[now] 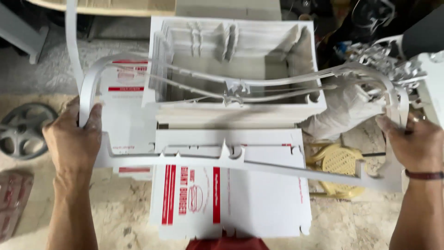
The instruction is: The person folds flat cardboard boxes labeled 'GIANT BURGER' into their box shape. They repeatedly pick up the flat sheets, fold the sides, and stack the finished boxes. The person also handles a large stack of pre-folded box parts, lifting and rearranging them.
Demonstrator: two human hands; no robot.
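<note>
The white cardboard frame is motion-blurred along its upper strips, so their cut edges cannot be traced. Its right end is partly covered by the right hand; its left end is wrapped by the left hand. Both forearms are cut off by the bottom edge. The printed flat carton is partly hidden under the frame. The grey wheel and the red-brown object are cropped by the picture's edges.

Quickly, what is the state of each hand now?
Left hand: closed, holding the left end of the white die-cut cardboard waste frame.
Right hand: closed, holding its right end.
</note>
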